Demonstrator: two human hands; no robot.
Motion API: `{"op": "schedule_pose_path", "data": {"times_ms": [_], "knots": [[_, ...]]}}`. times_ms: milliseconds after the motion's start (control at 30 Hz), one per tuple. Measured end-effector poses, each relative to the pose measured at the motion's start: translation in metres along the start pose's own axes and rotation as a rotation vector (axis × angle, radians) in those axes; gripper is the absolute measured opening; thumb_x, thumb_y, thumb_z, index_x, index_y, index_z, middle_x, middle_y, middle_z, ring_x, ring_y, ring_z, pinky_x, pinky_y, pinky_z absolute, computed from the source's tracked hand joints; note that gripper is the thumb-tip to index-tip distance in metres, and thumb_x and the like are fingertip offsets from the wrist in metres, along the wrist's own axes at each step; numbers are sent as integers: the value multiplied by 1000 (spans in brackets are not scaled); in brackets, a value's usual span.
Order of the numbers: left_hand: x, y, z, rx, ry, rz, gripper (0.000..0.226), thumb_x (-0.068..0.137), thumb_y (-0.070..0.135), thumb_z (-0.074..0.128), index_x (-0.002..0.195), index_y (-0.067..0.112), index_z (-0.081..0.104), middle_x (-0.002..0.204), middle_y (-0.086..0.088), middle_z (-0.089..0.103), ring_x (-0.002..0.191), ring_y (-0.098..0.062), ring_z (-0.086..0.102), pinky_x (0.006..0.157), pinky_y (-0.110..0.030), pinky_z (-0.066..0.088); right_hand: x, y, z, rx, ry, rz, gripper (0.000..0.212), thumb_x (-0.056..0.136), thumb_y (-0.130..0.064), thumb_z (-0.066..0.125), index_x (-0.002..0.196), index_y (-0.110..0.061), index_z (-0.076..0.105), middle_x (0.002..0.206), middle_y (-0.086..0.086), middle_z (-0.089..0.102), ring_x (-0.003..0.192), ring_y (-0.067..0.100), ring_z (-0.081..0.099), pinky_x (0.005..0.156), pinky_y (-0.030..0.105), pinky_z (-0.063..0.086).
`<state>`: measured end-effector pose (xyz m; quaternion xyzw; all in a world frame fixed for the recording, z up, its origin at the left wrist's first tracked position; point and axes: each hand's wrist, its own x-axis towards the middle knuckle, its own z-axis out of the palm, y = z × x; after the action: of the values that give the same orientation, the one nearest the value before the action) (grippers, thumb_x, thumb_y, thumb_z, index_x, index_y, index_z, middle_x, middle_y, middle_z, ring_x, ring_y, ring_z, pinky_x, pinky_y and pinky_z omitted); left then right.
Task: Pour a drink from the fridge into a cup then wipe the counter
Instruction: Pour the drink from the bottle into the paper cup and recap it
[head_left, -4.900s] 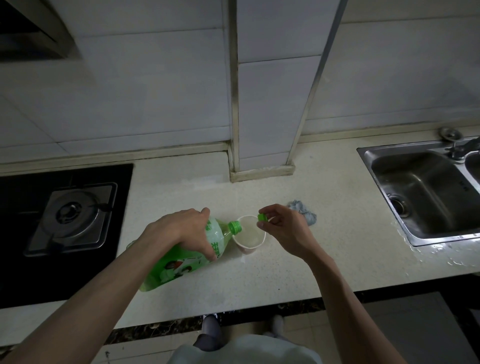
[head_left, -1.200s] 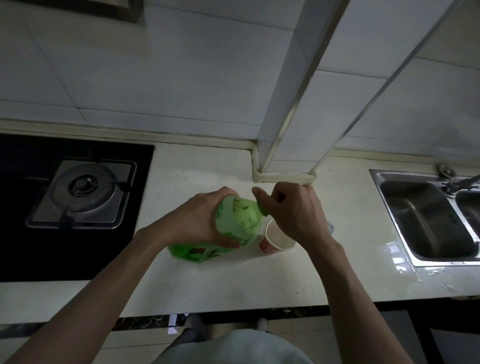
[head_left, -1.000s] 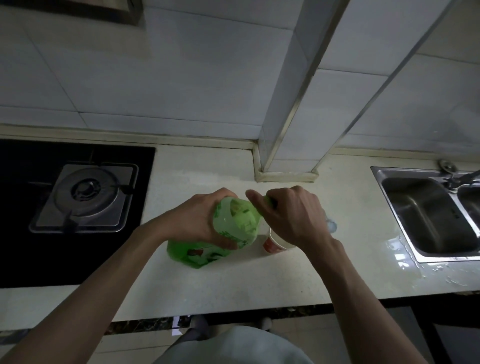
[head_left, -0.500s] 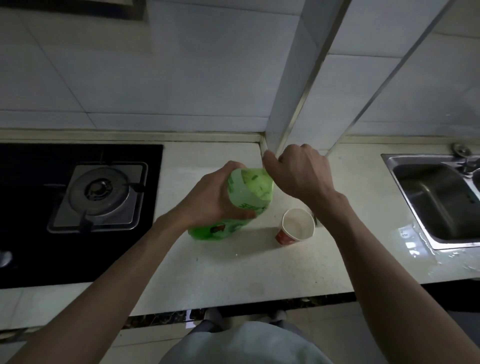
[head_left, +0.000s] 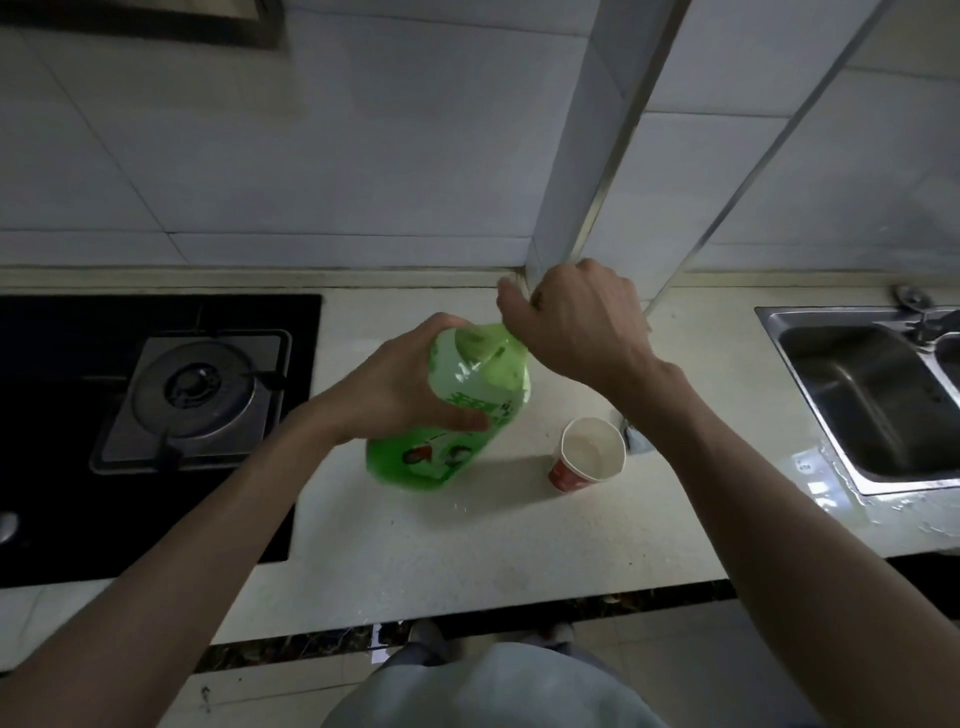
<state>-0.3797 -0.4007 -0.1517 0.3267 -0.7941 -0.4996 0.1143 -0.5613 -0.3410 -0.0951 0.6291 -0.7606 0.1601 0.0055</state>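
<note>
A big green drink bottle (head_left: 457, 410) is held off the pale counter (head_left: 467, 551), its top leaning away from me. My left hand (head_left: 395, 384) grips its body from the left. My right hand (head_left: 576, 322) is curled round the bottle's top, so the cap and neck are hidden under its fingers. A red and white paper cup (head_left: 589, 452) stands on the counter to the right of the bottle, apart from both hands, with pale liquid in it. A bluish cloth (head_left: 636, 439) peeks out behind my right forearm.
A black gas hob (head_left: 156, 405) with a burner lies to the left. A steel sink (head_left: 872, 395) with a tap is at the right, its near rim wet. A tiled pillar (head_left: 582, 156) juts from the wall behind the bottle.
The bottle has come up from its pouring tilt over the cup to nearly upright and shifted left. My right hand, which held the loose cap, now sits on the bottle's top.
</note>
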Motion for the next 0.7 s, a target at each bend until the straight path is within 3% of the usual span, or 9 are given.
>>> {"op": "schedule_pose_path", "data": {"times_ms": [67,133,233,333,433,600,700], "knots": [[1,-4,13,101,131,40,81,58,42,89,126,34,45,115,16,59,102,-5,57,81,-25,49,-2,4,3,1,-75,116,57,97,-44,41,50,-14,32,46,-2,29,40,15,27,51,25,28],[1,-7,18,101,133,47,82,58,42,89,126,33,44,116,17,58,103,-4,56,82,-25,48,-6,4,6,-5,-101,140,57,98,-48,40,52,-15,32,47,-3,28,41,14,27,50,24,24],[2,-5,6,36,31,-12,80,60,40,90,126,38,45,114,22,58,103,2,57,82,-24,49,-9,3,6,-53,-15,16,62,96,-57,37,51,-16,34,45,-4,26,41,14,26,47,24,20],[-1,-1,-8,-119,-126,-27,70,62,24,91,119,39,53,109,17,65,102,-5,63,82,-31,57,-9,3,1,-69,26,-187,60,97,-56,38,50,-20,35,43,-9,26,38,10,24,46,22,21],[-4,6,-7,-141,-183,-16,66,64,19,89,117,36,54,108,15,66,101,-7,65,79,-30,58,-10,4,-1,-1,80,-190,60,96,-48,43,44,-23,26,38,-12,18,33,6,17,45,19,19],[-4,17,32,39,224,31,79,58,39,90,123,31,47,107,16,62,97,0,59,78,-23,50,-12,12,5,98,89,154,58,94,-38,48,44,-18,26,40,-7,20,37,12,19,45,21,19],[-2,16,38,28,202,6,82,57,39,90,126,31,46,112,15,60,99,-4,58,79,-23,49,-14,15,5,69,47,152,57,95,-40,46,47,-17,26,43,-5,20,40,14,19,46,22,20]]}}
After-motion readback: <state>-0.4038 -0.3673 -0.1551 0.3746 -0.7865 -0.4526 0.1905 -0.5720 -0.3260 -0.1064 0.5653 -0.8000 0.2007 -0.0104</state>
